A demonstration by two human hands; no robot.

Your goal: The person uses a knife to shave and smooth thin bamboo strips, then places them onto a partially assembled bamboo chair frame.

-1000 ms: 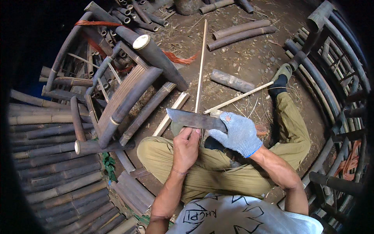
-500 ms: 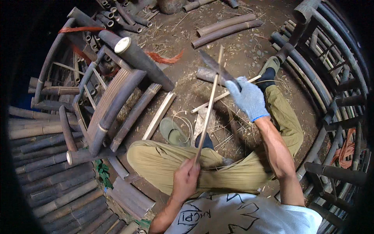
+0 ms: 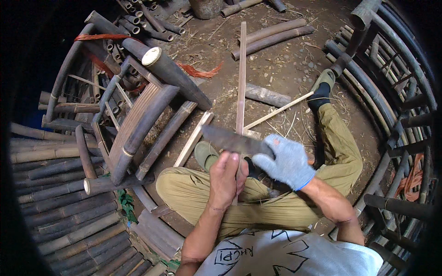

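Bamboo strip point(image 3: 242, 69): pointed outward, held low down.
Left hand point(image 3: 224, 178): bare, fingers and thumb closed around the strip.
Right hand point(image 3: 287, 162): gloved, wrapped around a broad knife point(image 3: 234, 140) at its handle end.
Knife: had just come back from farther out to cross near the left hand, seemingly returning the work there; blur hid any contact.

Soft, muted light with faint shadows, motion-blurred knife blade point(image 3: 234, 140), black vignette around fisheye rim
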